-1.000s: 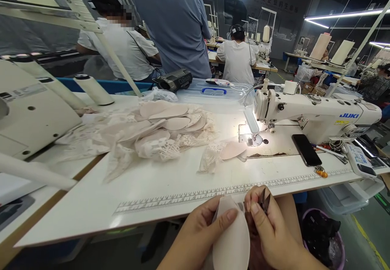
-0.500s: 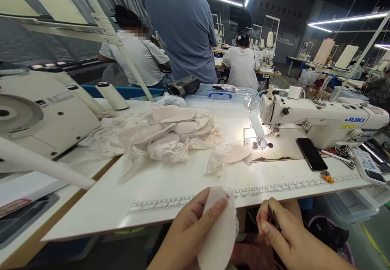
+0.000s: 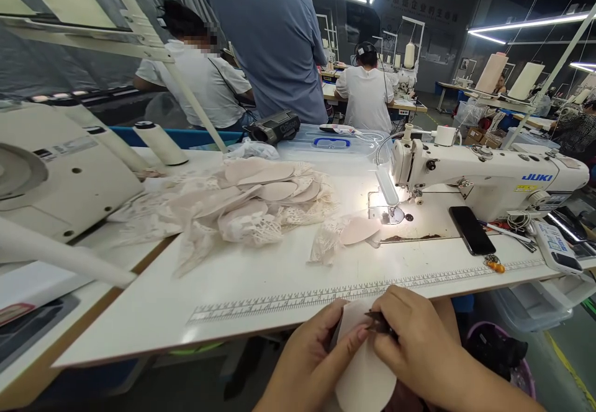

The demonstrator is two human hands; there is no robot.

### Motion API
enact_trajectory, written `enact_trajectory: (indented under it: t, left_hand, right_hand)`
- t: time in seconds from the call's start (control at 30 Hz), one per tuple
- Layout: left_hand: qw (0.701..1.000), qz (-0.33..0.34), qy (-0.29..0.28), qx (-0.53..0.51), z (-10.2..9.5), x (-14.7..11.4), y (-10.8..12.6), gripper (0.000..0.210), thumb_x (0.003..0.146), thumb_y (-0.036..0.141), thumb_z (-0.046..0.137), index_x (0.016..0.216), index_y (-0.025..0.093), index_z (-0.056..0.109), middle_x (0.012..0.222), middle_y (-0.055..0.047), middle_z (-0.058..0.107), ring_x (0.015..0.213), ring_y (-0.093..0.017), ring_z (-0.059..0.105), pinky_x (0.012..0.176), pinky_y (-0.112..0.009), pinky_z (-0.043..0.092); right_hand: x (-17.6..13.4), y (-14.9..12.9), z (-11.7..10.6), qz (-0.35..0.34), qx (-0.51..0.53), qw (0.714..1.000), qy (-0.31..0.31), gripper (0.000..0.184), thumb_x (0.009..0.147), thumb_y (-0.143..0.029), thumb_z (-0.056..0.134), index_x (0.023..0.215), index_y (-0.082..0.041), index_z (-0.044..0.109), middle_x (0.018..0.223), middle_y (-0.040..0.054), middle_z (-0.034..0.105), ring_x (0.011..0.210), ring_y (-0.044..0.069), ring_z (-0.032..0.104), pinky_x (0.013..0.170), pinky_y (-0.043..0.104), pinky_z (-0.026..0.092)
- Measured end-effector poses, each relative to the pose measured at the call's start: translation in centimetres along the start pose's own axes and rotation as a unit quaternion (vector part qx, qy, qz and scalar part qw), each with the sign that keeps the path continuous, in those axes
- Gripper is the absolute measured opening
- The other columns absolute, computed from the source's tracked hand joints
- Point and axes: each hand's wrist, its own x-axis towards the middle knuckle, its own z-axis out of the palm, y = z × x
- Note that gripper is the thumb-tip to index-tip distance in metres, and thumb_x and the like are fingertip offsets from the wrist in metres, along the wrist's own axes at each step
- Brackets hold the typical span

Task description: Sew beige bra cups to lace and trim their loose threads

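My left hand (image 3: 310, 359) is closed on a pale pink oval fabric pad (image 3: 365, 378), with the thumb pressed on its upper face. In my right hand (image 3: 414, 334) is a pair of dark thread snips (image 3: 380, 324), mostly covered by the fingers. The pointed tips meet the upper edge of the pad, beside my left thumb. Both hands are low in front of the table edge. On the table beyond them lies another pink pad with lace (image 3: 358, 231), close to the needle plate of the sewing machine (image 3: 488, 173).
A heap of pink pads and lace (image 3: 261, 198) covers the table's left middle. A printed ruler strip (image 3: 288, 303) runs along the front edge. A phone (image 3: 471, 231) lies right, below the machine. Another machine (image 3: 69, 170) stands left. Several people sit or stand beyond the table.
My right hand has moved left and up, bringing the snips against the pad. My left hand and the pad have shifted slightly right and down.
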Motion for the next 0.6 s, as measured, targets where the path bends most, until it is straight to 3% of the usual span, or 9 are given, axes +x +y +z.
enact_trajectory:
  t: [0.07, 0.17, 0.3, 0.33, 0.5, 0.53, 0.6]
  left_hand:
    - [1.0, -0.021, -0.008, -0.02, 0.0, 0.1, 0.2, 0.034, 0.079, 0.056, 0.086, 0.076, 0.023, 0.076, 0.076, -0.003, 0.075, 0.08, -0.028, 0.067, 0.068, -0.028, 0.054]
    - [0.997, -0.052, -0.022, -0.046, 0.2, 0.1, 1.1, 0.036, 0.075, 0.057, 0.089, 0.079, 0.023, 0.08, 0.076, -0.004, 0.077, 0.076, -0.027, 0.067, 0.063, -0.028, 0.055]
    - [0.995, -0.076, -0.031, -0.048, 0.2, 0.1, 2.2, 0.031, 0.072, 0.051, 0.091, 0.072, 0.023, 0.079, 0.067, -0.001, 0.071, 0.065, -0.021, 0.058, 0.055, -0.024, 0.048]
    - [0.996, -0.076, -0.038, -0.037, 0.1, 0.1, 2.2, 0.029, 0.073, 0.05, 0.09, 0.071, 0.023, 0.078, 0.066, 0.0, 0.069, 0.063, -0.02, 0.057, 0.053, -0.023, 0.047]
    - [0.994, -0.066, -0.09, 0.014, -0.7, 0.8, 1.4, 0.027, 0.078, 0.045, 0.083, 0.07, 0.021, 0.075, 0.066, -0.001, 0.068, 0.064, -0.02, 0.057, 0.054, -0.023, 0.045]
    - [0.992, -0.066, -0.104, 0.013, -0.8, 0.9, 1.2, 0.028, 0.078, 0.046, 0.083, 0.069, 0.021, 0.074, 0.065, 0.0, 0.067, 0.063, -0.02, 0.056, 0.053, -0.023, 0.045]
    - [0.991, -0.068, -0.116, 0.003, -1.0, 1.1, 1.1, 0.029, 0.076, 0.045, 0.086, 0.066, 0.021, 0.073, 0.062, 0.001, 0.065, 0.059, -0.018, 0.053, 0.05, -0.022, 0.042]
  right_hand:
    - [0.2, 0.1, -0.3, 0.023, 0.047, 0.999, 0.003, 0.013, 0.086, -0.008, 0.056, 0.088, -0.021, 0.058, 0.087, 0.0039, 0.065, 0.08, 0.02, 0.059, 0.073, 0.032, 0.044]
    - [0.5, 0.4, -0.5, 0.112, 0.175, 0.978, -0.003, 0.01, 0.092, -0.016, 0.056, 0.083, -0.021, 0.059, 0.079, 0.0, 0.062, 0.073, 0.017, 0.055, 0.066, 0.028, 0.042]
    - [0.9, 1.3, 0.0, 0.244, 0.399, 0.882, -0.06, 0.018, 0.089, -0.038, 0.065, 0.083, -0.021, 0.06, 0.067, -0.0046, 0.053, 0.06, 0.013, 0.047, 0.057, 0.024, 0.04]
    - [0.9, 1.5, 0.1, 0.254, 0.41, 0.874, -0.059, 0.02, 0.088, -0.039, 0.066, 0.083, -0.021, 0.06, 0.067, -0.0048, 0.053, 0.059, 0.013, 0.046, 0.057, 0.025, 0.04]
    - [0.7, 1.9, -0.8, 0.184, 0.237, 0.952, 0.062, 0.015, 0.091, -0.027, 0.063, 0.078, -0.021, 0.059, 0.074, -0.0017, 0.058, 0.071, 0.016, 0.051, 0.065, 0.027, 0.041]
    - [0.6, 2.1, -1.1, 0.176, 0.252, 0.949, 0.071, 0.016, 0.092, -0.027, 0.063, 0.078, -0.022, 0.059, 0.073, -0.0021, 0.056, 0.07, 0.015, 0.05, 0.065, 0.027, 0.041]
    - [0.5, 2.8, -1.8, 0.178, 0.36, 0.912, 0.082, 0.019, 0.095, -0.034, 0.062, 0.081, -0.022, 0.057, 0.069, -0.0036, 0.051, 0.061, 0.014, 0.044, 0.056, 0.026, 0.037]
